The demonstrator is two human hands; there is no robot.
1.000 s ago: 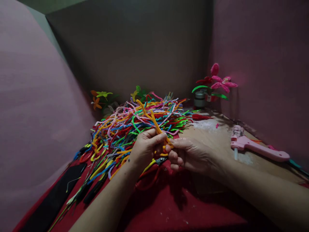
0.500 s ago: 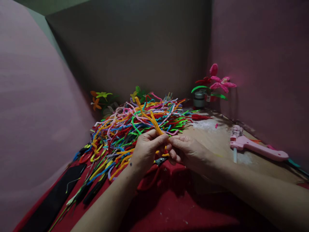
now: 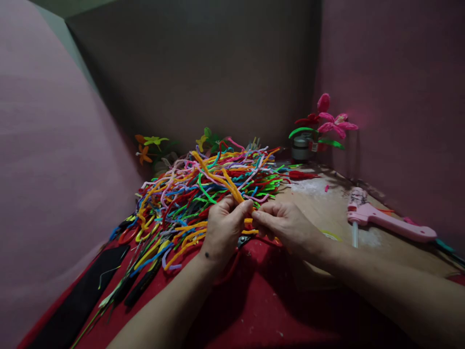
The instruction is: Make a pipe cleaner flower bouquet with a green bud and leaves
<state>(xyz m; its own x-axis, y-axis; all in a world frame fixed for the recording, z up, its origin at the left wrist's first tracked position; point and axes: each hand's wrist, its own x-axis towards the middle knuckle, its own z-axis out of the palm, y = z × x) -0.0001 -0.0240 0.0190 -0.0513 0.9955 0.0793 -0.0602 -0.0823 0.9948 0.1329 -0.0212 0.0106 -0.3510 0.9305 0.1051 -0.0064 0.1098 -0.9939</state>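
Observation:
My left hand [image 3: 224, 229] and my right hand [image 3: 286, 224] meet at the middle of the view, both pinched closed on an orange pipe cleaner [image 3: 222, 179]. The pipe cleaner rises up and to the left from my fingers, over a big heap of pipe cleaners [image 3: 189, 194] in many colours. A short bent bit of the orange strand shows between my two hands, low down. Just below my hands lies a pair of pliers with red handles [image 3: 240, 241], partly hidden by my left hand.
A pink glue gun [image 3: 385, 220] lies on the brown board at the right. Pink pipe-cleaner flowers [image 3: 332, 123] stand by a small grey jar [image 3: 301, 148] at the back. Orange and green flowers [image 3: 148, 148] sit behind the heap. Red cloth [image 3: 269, 300] covers the near surface; pink walls close in.
Both hands have shifted slightly up and my right fingers have worked closer to the left ones on the orange strand, whose free end now leans further left.

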